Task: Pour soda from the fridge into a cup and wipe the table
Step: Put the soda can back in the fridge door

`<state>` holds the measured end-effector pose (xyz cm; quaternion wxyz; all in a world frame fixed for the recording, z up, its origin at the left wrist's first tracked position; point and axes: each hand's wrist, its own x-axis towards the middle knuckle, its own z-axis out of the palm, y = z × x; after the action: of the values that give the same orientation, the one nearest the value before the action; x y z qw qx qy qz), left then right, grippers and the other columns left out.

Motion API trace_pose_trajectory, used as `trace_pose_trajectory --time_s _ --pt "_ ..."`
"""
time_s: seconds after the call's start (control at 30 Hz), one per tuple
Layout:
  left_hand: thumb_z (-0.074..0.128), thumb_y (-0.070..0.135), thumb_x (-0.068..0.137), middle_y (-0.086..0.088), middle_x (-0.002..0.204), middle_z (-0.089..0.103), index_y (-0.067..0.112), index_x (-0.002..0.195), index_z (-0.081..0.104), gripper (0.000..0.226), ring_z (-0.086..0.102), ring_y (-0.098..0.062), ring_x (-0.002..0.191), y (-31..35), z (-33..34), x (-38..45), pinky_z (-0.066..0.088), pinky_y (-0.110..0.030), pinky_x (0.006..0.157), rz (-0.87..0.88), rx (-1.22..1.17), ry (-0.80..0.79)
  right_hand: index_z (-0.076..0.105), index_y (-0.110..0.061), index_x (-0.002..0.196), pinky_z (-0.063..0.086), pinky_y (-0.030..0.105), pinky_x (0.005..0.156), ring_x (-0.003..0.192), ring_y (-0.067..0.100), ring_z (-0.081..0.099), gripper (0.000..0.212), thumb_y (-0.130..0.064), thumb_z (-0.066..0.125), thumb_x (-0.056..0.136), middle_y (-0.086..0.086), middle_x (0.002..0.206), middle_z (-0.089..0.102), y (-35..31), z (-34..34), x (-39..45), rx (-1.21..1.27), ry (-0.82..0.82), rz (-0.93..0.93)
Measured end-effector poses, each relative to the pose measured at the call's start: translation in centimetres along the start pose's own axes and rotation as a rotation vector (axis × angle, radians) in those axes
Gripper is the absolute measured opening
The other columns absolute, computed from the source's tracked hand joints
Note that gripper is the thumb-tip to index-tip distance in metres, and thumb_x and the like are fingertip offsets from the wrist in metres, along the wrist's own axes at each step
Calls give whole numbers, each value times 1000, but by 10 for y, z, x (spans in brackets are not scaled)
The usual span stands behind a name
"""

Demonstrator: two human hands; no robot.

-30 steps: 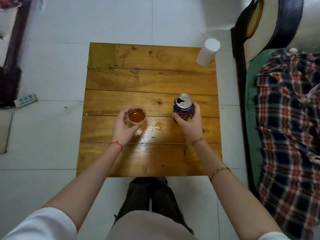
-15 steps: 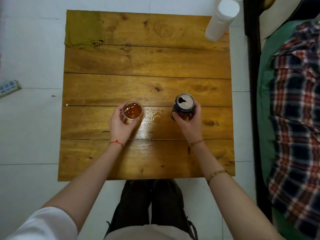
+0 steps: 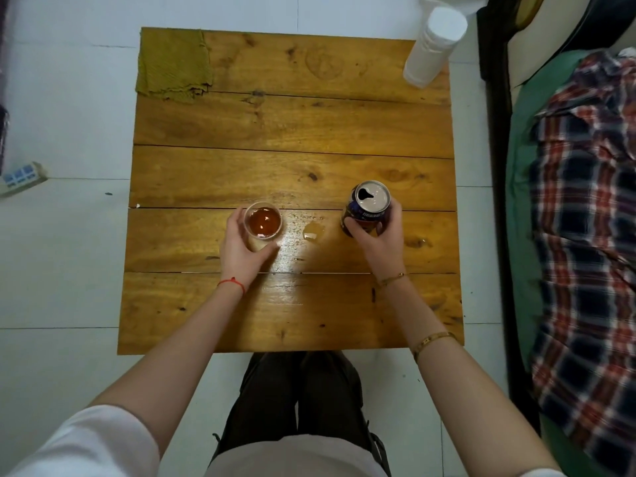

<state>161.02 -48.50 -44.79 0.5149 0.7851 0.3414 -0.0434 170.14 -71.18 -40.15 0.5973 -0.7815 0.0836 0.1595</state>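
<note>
Landmark = wooden table (image 3: 292, 132), everything placed off it.

Bed with plaid blanket (image 3: 585, 218) runs along the table's right side, off task. Green cloth (image 3: 172, 65) lies flat on the table's far-left corner, untouched; likely parked there for the wipe step. White bottle (image 3: 433, 46) stands at the far-right corner, out of the way.

Soda can (image 3: 368, 210) stands upright on the table, right of centre, top open. Right hand (image 3: 378, 241) is wrapped round its near side, fingers and thumb curled on the wall: a firm grasp. Looks set down after pouring, held to steady it.

Cup (image 3: 262, 222) sits on the table left of centre, upright, holding brown soda. Left hand (image 3: 241, 251) cups it from the near-left side, thumb and fingers curled partway round the wall, a loose but real hold. Probably bracing it against tipping.

Small puddle (image 3: 313, 231) and scattered droplets lie on the table between cup and can; another wet spot sits right of the can. Judgement: pouring appears done, wiping not yet begun, cloth well apart from both hands.
</note>
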Motion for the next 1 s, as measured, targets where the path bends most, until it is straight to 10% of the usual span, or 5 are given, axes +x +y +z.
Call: trace_pose_trajectory --time_s 0.27,0.47,1.0 --pt "57 28 97 0 123 61 16 131 59 36 58 -9 109 97 -9 -74 49 -15 91 33 -136 -12 44 -19 131 45 5 87 110 -8 53 65 -9 79 77 -13 121 54 -74 -20 -37 64 -36 -35" --pt "49 39 100 -10 125 66 3 128 57 46 63 -22 116 175 -9 -104 55 -35 93 -480 -693 -393 47 -13 133 46 17 98 119 4 55 65 -15 80 77 -1 129 58 -133 -38 -74 27 -85 -132" --pt "68 26 91 -17 103 71 -1 106 61 32 71 -26 98 218 -67 -172 61 -31 78 -499 -855 -511 46 -10 137 44 31 109 124 10 56 67 -12 80 79 3 133 60 -189 -60 -160 7 -164 -163"
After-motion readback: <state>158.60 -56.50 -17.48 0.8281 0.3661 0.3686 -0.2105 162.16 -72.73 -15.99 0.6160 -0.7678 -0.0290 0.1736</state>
